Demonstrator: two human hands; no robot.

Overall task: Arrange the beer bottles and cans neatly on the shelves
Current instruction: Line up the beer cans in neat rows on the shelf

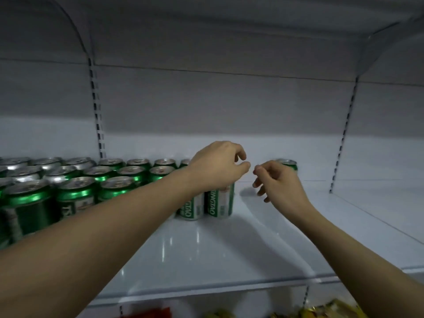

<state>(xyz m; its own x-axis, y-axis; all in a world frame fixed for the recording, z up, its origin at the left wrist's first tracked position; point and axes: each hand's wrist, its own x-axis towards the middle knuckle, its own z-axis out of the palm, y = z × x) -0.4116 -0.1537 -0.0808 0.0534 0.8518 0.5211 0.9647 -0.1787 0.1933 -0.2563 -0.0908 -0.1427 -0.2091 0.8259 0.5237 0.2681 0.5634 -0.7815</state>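
White shiny shelf (206,253) w/ a gray back wall (218,104), dark slotted rails (97,111) on both sides & another shelf (229,14) up top, dim light.

A slotted metal upright (96,111) ran up the grey back panel (218,104) at left, another upright (344,134) at right. Below, yellow snack packets (330,309) and a red packet (146,313) lay partly visible.
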